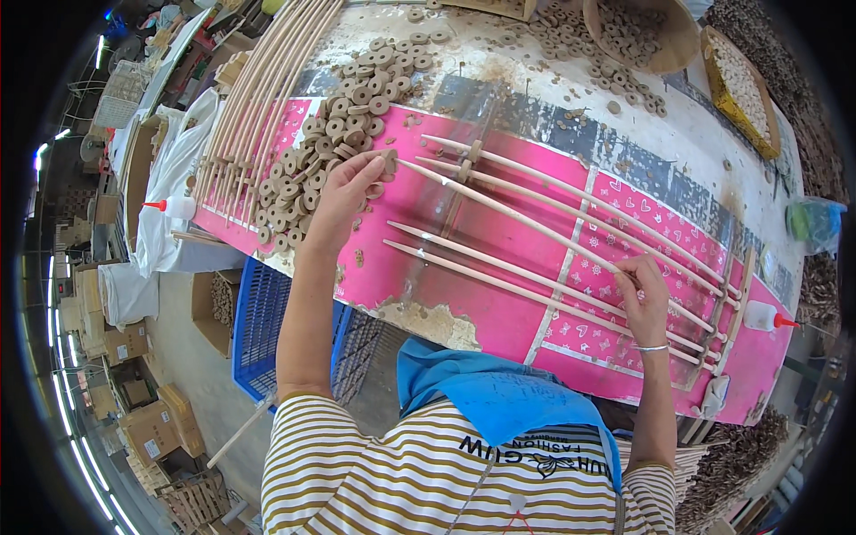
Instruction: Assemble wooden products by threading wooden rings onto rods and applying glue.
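Note:
My left hand (349, 185) pinches a small brown disc (390, 160) at the pointed far-left end of a long pale wooden stick (517, 212). Whether the tip has entered the disc's hole is too small to tell. Closed on the same stick, farther right, is my right hand (644, 292), wearing a thin bracelet. Two sticks lie beyond it, each with a disc (475, 151) threaded near its pointed end. Two bare-tipped sticks (481, 249) lie nearer to me. A heap of holed discs (312, 169) spreads beside my left hand.
Finished-looking sticks with discs (259, 98) lie at the far left. Glue bottles with red tips stand at the left (178, 207) and right (762, 316). A wooden stop bar (745, 276) meets the sticks' right ends. A blue crate (254, 330) sits below the pink-covered table (374, 259).

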Available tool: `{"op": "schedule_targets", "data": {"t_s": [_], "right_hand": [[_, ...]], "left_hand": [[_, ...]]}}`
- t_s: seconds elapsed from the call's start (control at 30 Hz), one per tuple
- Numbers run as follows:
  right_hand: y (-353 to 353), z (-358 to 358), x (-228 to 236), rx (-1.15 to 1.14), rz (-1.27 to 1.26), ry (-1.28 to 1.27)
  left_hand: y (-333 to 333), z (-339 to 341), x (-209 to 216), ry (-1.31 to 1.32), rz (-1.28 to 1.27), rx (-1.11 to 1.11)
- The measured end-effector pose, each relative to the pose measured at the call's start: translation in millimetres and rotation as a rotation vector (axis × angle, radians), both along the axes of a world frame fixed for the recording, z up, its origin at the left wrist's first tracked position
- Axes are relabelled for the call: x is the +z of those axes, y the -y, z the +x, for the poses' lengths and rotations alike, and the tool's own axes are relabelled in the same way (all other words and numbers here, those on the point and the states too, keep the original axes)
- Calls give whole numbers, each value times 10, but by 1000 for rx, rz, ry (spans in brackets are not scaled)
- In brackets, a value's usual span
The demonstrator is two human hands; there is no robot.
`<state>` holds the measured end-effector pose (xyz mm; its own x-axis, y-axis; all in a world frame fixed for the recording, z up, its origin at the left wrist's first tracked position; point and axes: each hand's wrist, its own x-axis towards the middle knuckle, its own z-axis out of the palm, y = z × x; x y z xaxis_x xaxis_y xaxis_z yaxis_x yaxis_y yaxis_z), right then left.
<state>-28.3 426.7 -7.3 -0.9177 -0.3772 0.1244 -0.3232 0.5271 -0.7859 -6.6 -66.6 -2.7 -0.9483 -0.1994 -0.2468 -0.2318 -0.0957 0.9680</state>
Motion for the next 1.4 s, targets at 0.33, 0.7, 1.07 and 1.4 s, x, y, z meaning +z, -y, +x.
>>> {"op": "schedule_targets", "data": {"t_s": [0.33, 0.7, 1.07, 1.4], "right_hand": [[47, -14, 71, 2, 15, -52], [116, -79, 117, -33, 63, -151], [-3, -114, -27, -69, 157, -229], [61, -131, -201, -143, 115, -306]], "left_hand": [[-239, 9, 72, 26, 27, 37], [-768, 53, 271, -71, -107, 75], [-1015, 25, 177, -145, -255, 23], [-981, 77, 47, -64, -243, -5]]}}
